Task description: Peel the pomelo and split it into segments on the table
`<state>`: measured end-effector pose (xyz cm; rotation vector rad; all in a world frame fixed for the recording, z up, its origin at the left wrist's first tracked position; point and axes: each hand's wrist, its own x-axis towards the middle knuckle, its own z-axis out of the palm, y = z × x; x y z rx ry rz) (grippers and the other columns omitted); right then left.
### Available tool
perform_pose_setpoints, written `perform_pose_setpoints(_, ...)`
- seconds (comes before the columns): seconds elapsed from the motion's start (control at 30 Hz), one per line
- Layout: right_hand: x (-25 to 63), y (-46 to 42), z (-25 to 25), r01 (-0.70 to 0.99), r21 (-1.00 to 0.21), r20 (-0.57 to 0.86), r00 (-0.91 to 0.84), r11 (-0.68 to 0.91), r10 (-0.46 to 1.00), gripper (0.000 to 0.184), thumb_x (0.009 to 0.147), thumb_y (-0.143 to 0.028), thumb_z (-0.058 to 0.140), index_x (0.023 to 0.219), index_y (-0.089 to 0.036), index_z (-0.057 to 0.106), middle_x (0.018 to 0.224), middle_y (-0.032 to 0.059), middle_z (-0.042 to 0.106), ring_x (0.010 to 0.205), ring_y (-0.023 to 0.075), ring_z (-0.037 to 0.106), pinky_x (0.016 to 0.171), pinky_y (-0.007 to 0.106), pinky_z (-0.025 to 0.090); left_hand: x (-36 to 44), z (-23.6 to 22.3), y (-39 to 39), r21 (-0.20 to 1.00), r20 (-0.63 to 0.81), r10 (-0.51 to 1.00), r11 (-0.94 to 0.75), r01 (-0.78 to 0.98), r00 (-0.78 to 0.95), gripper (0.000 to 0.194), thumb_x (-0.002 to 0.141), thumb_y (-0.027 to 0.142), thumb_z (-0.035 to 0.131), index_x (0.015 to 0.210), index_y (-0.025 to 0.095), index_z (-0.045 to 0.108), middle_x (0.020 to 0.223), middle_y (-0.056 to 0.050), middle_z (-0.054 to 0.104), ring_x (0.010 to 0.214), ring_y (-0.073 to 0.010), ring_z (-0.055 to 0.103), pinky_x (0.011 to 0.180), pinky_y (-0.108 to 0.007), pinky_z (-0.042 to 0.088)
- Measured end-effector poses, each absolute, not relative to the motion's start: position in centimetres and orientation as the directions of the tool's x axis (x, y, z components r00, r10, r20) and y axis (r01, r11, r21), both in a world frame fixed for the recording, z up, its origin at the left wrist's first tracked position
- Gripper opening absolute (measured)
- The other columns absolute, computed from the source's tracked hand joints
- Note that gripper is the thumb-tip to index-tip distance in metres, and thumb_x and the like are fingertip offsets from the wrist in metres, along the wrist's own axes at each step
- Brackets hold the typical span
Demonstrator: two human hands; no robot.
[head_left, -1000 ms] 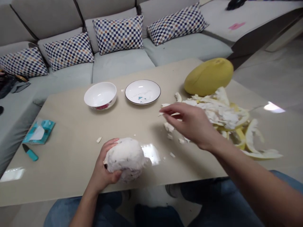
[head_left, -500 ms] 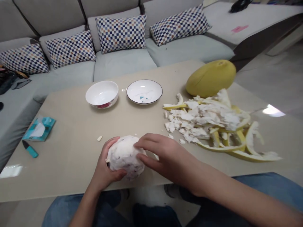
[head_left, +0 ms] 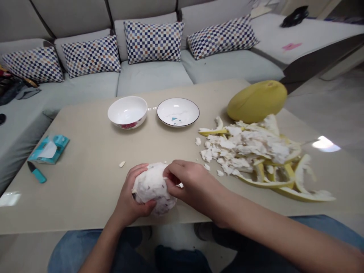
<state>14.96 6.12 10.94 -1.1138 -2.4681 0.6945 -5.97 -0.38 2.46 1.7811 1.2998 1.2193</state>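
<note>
While the left hand (head_left: 130, 201) is gripping the peeled fruit (head_left: 153, 186) on the near side of the table (head_left: 85, 193), the right hand (head_left: 192, 180) is pinching its pith (head_left: 158, 173), apparently stripping it, with a gentle pull seemingly being called for next.

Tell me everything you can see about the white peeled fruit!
The peeled fruit is roundish and whitish, with rough, soft-looking pith and purplish patches. It's over the table, by the near edge; whether it rests there is hidden. The left hand grips its left side and the right hand pinches at its right.
</note>
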Motion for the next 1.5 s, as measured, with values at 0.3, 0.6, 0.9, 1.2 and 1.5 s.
perform_pose_setpoints(0.3, 15.2, 6.7, 12.2, 0.614, -0.595, -0.025, -0.658, 0.518, 0.752, 0.008, 0.080, -0.010, 0.062, 0.083, -0.016, 0.067, 0.081, 0.0032, 0.067, 0.070, 0.0141, 0.058, 0.065, 0.024, 0.040, -6.1, 2.6, -0.3, 0.851, 0.324, 0.938, -0.346, 0.395, 0.124, 0.070, 0.074, 0.045, 0.077, 0.135, 0.026, 0.048, 0.142, -0.014, 0.048, 0.135, -0.0334, 0.045, 0.112, -0.054, 0.037)
perform_pose_setpoints(0.6, 13.3, 7.7, 14.5, 0.754, -0.285, -0.258, -0.655, 0.591, 0.710, 0.009, 0.084, -0.017, 0.062, 0.088, -0.017, 0.070, 0.086, 0.0090, 0.071, 0.072, 0.0199, 0.065, 0.056, 0.028, 0.032, -6.0, 2.5, -0.1, 0.828, 0.360, 0.927, -0.369, 0.422, 0.104, 0.066, 0.075, 0.044, 0.074, 0.134, 0.025, 0.050, 0.139, -0.014, 0.051, 0.132, -0.0338, 0.049, 0.110, -0.054, 0.040)
perform_pose_setpoints(0.9, 14.3, 7.7, 14.3, 0.708, -0.274, -0.166, -0.702, 0.651, 0.693, 0.018, 0.088, -0.024, 0.060, 0.102, -0.017, 0.067, 0.100, 0.0082, 0.070, 0.079, 0.0202, 0.066, 0.055, 0.029, 0.030, -5.9, 2.3, -0.3, 0.833, 0.368, 0.925, -0.374, 0.409, 0.096, 0.066, 0.077, 0.048, 0.073, 0.134, 0.025, 0.050, 0.139, -0.014, 0.051, 0.132, -0.0334, 0.048, 0.110, -0.055, 0.038)
perform_pose_setpoints(1.2, 13.2, 8.2, 13.7, 0.674, -0.211, -0.196, -0.738, 0.708, 0.645, 0.013, 0.084, -0.015, 0.063, 0.093, -0.013, 0.072, 0.091, 0.0117, 0.068, 0.070, 0.0193, 0.063, 0.056, 0.029, 0.034, -5.7, 2.5, 0.0, 0.812, 0.399, 0.911, -0.405, 0.421, 0.108, 0.064, 0.077, 0.043, 0.073, 0.134, 0.025, 0.050, 0.137, -0.014, 0.053, 0.130, -0.0317, 0.049, 0.110, -0.054, 0.039)
perform_pose_setpoints(1.5, 14.1, 8.7, 13.5, 0.679, -0.291, -0.115, -0.724, 0.674, 0.680, 0.016, 0.087, -0.017, 0.058, 0.092, -0.013, 0.073, 0.092, 0.0103, 0.070, 0.073, 0.0179, 0.063, 0.060, 0.028, 0.034, -5.6, 2.8, -0.1, 0.815, 0.382, 0.919, -0.386, 0.431, 0.101, 0.063, 0.077, 0.050, 0.072, 0.132, 0.025, 0.052, 0.135, -0.013, 0.055, 0.129, -0.0330, 0.052, 0.108, -0.055, 0.041)
